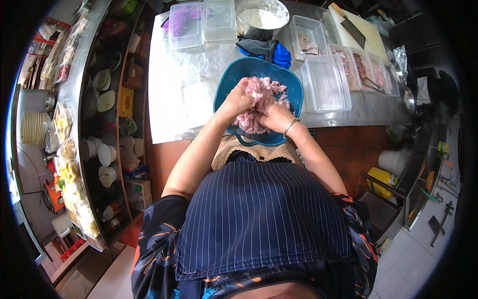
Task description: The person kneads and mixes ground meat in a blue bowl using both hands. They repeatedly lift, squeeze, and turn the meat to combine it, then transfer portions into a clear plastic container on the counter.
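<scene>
A blue plastic basin (295, 86) stands at the front edge of the steel table, right before me. Raw pink meat (251, 121), in pale strips or pieces, fills its middle. My left hand (239, 98) grips a clump of this meat at the upper left of the heap. Lower and to the right, my right hand (277, 116) is pushed into the heap, its fingers partly hidden by meat. A metal bangle (289, 128) circles the right wrist. Both hands are inside the basin's rim and bare.
Behind the basin lies a blue and grey cloth (261, 49), near a steel bowl of white powder (262, 18). Lidded plastic boxes (220, 20) stand left of it. To the right are a clear plastic container (326, 84), tubs of meat (360, 69) and a cleaver (353, 33) on a cutting board (373, 45).
</scene>
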